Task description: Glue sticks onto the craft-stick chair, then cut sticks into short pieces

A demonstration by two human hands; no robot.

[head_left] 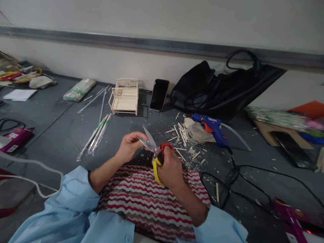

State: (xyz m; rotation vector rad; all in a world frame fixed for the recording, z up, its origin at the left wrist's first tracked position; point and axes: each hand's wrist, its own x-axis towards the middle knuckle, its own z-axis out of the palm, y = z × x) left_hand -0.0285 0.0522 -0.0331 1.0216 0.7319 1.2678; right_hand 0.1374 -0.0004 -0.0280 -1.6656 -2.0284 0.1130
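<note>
My right hand [172, 168] is wrapped round the handles of a pair of scissors [151, 144], one loop red and one yellow. The blades stand apart and point up and to the left. Close beside the blades, my left hand [129, 147] has its fingers pinched together; whatever they hold is hidden or too small to name. Both hands are over the table's front edge, above a red, white and grey striped cloth [149, 199] on my lap. Short cut wooden sticks [182, 133] lie scattered to the right of the scissors.
Behind my hands stands a small wooden-stick model [125, 101], beside an upright phone [159, 95]. A blue glue gun [214, 128] rests at the right, its black cord [243, 168] trailing over the table. Wrapped sticks [97, 136] lie left; a black bag [217, 87] leans on the wall.
</note>
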